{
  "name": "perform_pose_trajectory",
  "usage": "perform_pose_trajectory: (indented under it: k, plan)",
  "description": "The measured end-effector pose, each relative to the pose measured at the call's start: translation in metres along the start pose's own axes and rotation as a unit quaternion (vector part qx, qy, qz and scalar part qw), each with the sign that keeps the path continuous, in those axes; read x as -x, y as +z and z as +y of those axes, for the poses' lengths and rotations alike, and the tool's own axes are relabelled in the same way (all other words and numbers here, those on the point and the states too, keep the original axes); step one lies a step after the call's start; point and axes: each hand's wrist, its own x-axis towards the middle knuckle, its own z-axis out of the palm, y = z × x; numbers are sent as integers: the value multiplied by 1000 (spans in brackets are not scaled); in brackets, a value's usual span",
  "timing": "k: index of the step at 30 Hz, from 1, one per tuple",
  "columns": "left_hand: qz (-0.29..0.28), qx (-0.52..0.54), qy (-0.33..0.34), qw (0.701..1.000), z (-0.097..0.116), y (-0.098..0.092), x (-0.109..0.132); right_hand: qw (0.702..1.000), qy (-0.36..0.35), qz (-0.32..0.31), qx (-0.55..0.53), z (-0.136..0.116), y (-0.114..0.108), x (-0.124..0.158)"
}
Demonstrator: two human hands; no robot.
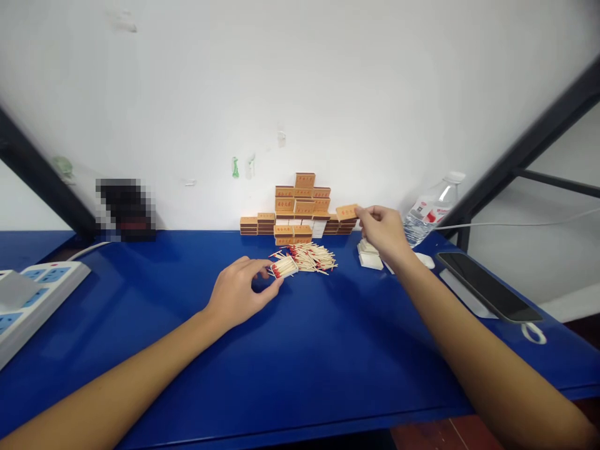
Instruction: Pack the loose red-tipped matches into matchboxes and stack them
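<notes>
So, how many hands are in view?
2: the left hand, holding a tray beside the loose matches; the right hand, holding an orange box left of the bottle. No others show.

Likely a home or dormitory room. A glossy blue desk (300,362) meets a scuffed white wall (300,81) at twelve o'clock; a white, blue-socketed power strip (49,292) lies near nine.

light: moderate, diffuse, source unclear | wall (197,94): pale, fairly even, darkening at 2 o'clock corner | shadows: soft, blue tabletop (281,387), 4–5 o'clock | lens: wide-angle, edges stretched | pixelated block (125,209): 9 o'clock | orange matchboxes (304,180): print soft, barely legible
</notes>
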Motion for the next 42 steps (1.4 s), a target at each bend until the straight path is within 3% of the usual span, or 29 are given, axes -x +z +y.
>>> perform_pose_trajectory:
  k: [4,7,10,16,21,31,42]
  plan:
    - [-5,8,-4,1000,0,0,0,977,-58,-161,-124,-1,12,59]
    - [-9,12,4,1000,1,0,1,963,-71,-211,-149,-4,27,83]
    - [-5,11,14,1000,-1,2,2,952,-64,-245,-175,-6,33,86]
    - [24,7,54,998,-5,5,3,938,-76,-290,-175,-7,28,84]
    - [25,25,50,998,-4,3,2,932,-99,-310,-158,-7,26,86]
    - [18,140,-9,990,1,-1,-3,922,-72,-350,-148,-7,18,84]
    - [4,278,-108,955,5,-1,-5,915,-93,-367,-142,-8,14,85]
